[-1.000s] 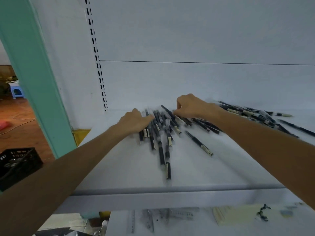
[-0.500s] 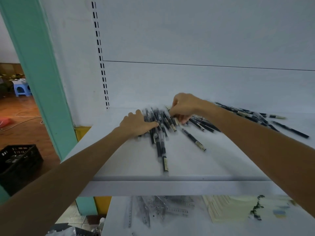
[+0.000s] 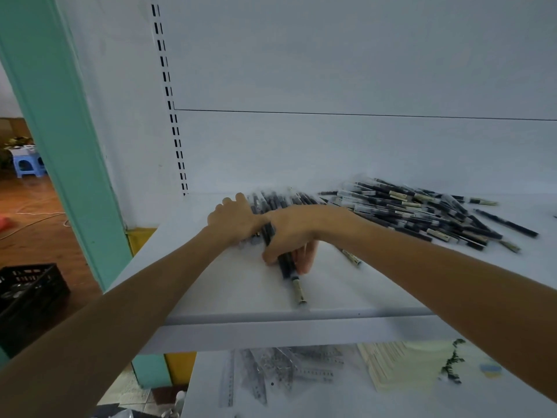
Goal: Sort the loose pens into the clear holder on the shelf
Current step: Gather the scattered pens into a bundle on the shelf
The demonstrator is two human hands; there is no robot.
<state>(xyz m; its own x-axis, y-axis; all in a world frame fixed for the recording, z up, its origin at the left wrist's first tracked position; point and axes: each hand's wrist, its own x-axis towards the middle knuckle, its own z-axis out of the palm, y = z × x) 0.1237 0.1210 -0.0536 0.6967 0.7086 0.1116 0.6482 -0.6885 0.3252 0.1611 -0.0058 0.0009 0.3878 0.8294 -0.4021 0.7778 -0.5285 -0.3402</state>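
Right hand [image 3: 289, 233] has its grip wrapped round a bundle of pens [image 3: 284, 265] on the shelf [image 3: 211, 291]. Left hand [image 3: 233, 220] rests beside it, grip looks open.

Dim flat light; slight motion blur; wide-angle edge distortion.

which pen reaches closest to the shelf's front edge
The pen poking out below the right hand; its cream-labelled end nearly reaches the shelf edge, all others lie farther back.

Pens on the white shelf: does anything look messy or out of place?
Yes. A heap of pens sprawls criss-cross to the right, one stray pen apart from it. A lone pen pokes out of the bundle in the right hand toward the shelf edge.
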